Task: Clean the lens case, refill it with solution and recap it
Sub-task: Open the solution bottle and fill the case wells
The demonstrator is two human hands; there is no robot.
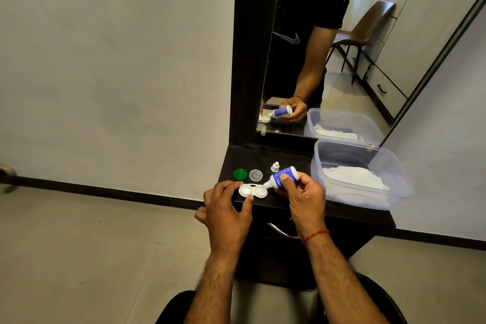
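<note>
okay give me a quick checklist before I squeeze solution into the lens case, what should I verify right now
1. Lens case open, both wells uncapped: ok.
2. Left hand steadying the case at its left well: ok.
3. Solution bottle uncapped, nozzle tilted at the right well, gripped by right hand: ok.
4. Green cap and clear cap set aside behind the case: ok.
5. Bottle cap standing on the counter: ok.
6. Wells clean and dry: cannot tell.

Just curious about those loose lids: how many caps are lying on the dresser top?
3: a green cap at the left, a clear cap beside it, and a small white bottle cap behind the solution bottle.
</note>
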